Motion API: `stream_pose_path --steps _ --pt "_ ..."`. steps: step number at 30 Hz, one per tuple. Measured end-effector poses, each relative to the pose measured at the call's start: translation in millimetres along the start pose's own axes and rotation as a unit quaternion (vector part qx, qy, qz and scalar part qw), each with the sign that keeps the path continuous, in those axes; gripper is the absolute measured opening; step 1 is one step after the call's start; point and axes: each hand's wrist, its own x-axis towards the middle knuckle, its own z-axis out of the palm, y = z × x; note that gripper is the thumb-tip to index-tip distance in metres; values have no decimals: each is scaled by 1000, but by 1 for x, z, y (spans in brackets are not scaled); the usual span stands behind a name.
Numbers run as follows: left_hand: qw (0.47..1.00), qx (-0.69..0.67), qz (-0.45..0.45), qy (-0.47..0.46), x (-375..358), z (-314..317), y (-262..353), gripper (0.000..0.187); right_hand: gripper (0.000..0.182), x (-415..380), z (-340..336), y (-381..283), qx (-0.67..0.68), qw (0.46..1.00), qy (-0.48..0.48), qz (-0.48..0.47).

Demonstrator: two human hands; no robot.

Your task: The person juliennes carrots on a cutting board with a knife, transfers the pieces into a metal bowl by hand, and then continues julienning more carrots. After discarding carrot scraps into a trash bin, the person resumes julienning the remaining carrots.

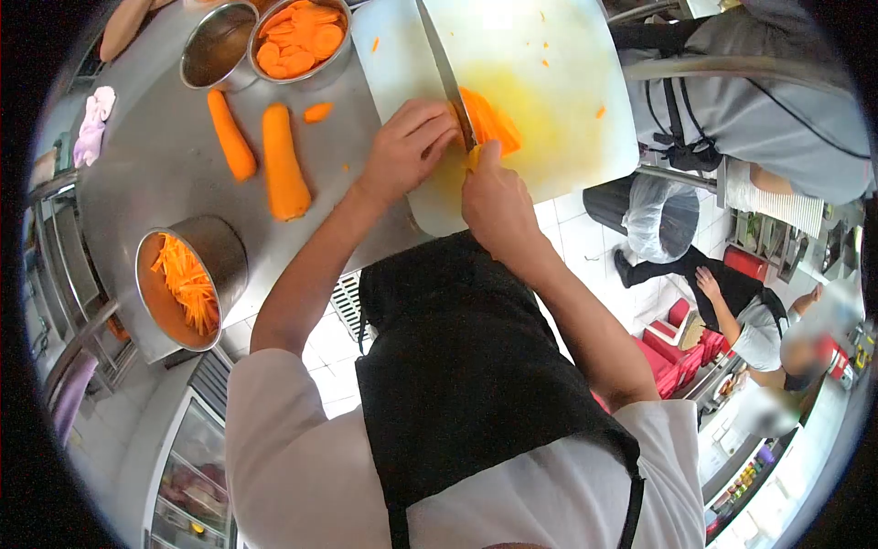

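Near the top centre of the frame your left hand (pixel 409 146) is curled down on the white cutting board (pixel 567 119), fingertips pressed against the stack of carrot slices (pixel 489 123) that lies on the board just right of the blade. Your right hand (pixel 494 197) sits just below, fist clenched around the handle of the knife (pixel 444 69) — the blade runs from your grip up toward the top edge, touching the slices. In the upper left, two peeled carrots (pixel 261 151) lie side by side on the steel counter (pixel 155 174), with a small carrot piece (pixel 317 113) beside them. Above them stand an empty steel bowl (pixel 216 46) and a bowl of carrot rounds (pixel 300 38). At the left edge, a pot of carrot strips (pixel 187 279) sits near the counter's corner.
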Motion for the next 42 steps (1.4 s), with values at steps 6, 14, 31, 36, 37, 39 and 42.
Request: stream_pose_path --steps 6,14,31,36,37,39,42 --pt "1000 -10 -6 -12 -4 0 2 16 31 3 10 11 7 1000 3 6" --pt "999 15 -24 45 -2 1 4 16 53 -13 -16 9 142 986 75 -36" --pt "960 213 -93 -154 9 -26 21 47 38 -20 -77 114 98 987 124 2" --pt "950 169 -134 -226 16 -31 22 49 40 -9 -66 134 43 988 150 -3" --pt "950 156 -148 -228 17 -32 22 49 41 -9 -67 133 33 987 155 -1" --pt "948 129 -181 -230 19 -32 21 47 41 -7 -66 135 18 986 167 -2" --pt "939 93 -232 -235 23 -32 20 41 42 -3 -56 143 9 983 183 -7"
